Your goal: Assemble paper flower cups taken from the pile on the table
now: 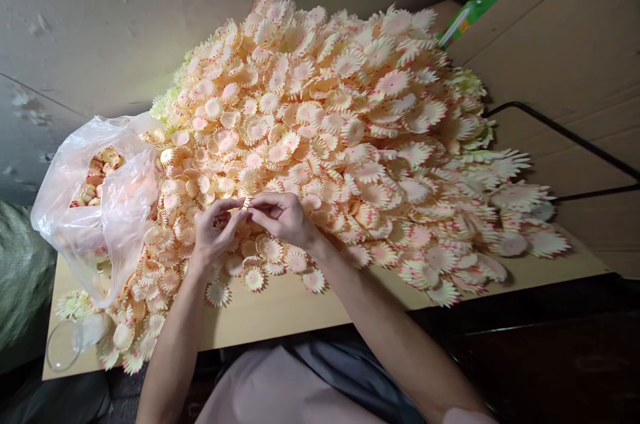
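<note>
My left hand [219,224] and my right hand [283,216] meet over the front of a big heap of artificial flower petals [320,124]. Thumb and fingers of both hands pinch one small cream flower piece [247,203], mostly covered by the fingertips. The heaped pieces are round and pale, with notched edges tipped in red and pinkish middles. Left of the heap, an open clear plastic bag [127,204] has several small curled cream-and-red pieces [103,171] in it.
The heap covers most of a light wooden table [280,314]. A clear round cup [64,346] is at the front left corner. Cardboard [550,51] and a black metal bar [565,134] stand at the right. A wall [125,24] rises behind, and a green sack [23,284] sits at the left.
</note>
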{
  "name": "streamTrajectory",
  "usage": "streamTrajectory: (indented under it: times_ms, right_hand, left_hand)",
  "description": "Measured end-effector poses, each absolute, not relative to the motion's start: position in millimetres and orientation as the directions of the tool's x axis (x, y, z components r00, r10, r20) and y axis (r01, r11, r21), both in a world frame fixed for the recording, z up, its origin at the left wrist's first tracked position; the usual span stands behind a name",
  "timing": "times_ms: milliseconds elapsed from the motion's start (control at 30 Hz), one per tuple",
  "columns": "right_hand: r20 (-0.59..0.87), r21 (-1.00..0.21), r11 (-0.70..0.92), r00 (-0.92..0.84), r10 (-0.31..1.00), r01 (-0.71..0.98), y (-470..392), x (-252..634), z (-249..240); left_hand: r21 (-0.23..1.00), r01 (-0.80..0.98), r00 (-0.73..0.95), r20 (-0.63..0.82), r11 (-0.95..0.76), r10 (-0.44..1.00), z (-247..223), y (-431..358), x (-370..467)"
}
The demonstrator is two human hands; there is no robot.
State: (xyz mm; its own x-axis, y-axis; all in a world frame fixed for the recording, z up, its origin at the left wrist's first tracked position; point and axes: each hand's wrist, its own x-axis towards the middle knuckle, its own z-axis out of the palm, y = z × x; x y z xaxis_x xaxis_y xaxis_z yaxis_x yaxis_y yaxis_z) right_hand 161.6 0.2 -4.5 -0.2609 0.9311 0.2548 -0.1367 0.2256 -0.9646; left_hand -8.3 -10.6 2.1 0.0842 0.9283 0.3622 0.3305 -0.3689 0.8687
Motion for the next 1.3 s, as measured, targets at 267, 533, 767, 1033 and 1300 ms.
streamTrajectory:
  times_ms: [267, 533, 767, 1033, 1300]
  right_hand:
    - [0.285, -0.958, 0.269, -0.263, 0.922, -0.096, 0.5, 161.8, -2.0]
    - [0.271, -0.960, 0.241, -0.267, 0.925, -0.140, 1.0, 162.9, -6.4]
    - [0.281, -0.956, 0.238, -0.308, 0.909, -0.169, 0.7, 164.1, -7.8]
    - [0.265, -0.959, 0.217, -0.309, 0.913, -0.181, 0.9, 163.4, -9.9]
    - [0.246, -0.959, 0.182, -0.317, 0.916, -0.218, 1.0, 162.4, -9.7]
  left_hand:
    - [0.895, 0.324, 0.064, 0.302, -0.306, 0.951, 5.4, -11.5, -9.8]
    - [0.915, 0.299, 0.083, 0.258, -0.271, 0.963, 6.8, -10.6, -12.4]
    - [0.922, 0.276, 0.056, 0.266, -0.271, 0.962, 4.3, -10.9, -11.8]
    - [0.933, 0.251, 0.034, 0.260, -0.260, 0.965, 6.2, -11.2, -9.7]
    - [0.924, 0.260, 0.039, 0.280, -0.281, 0.959, 5.3, -11.6, -10.5]
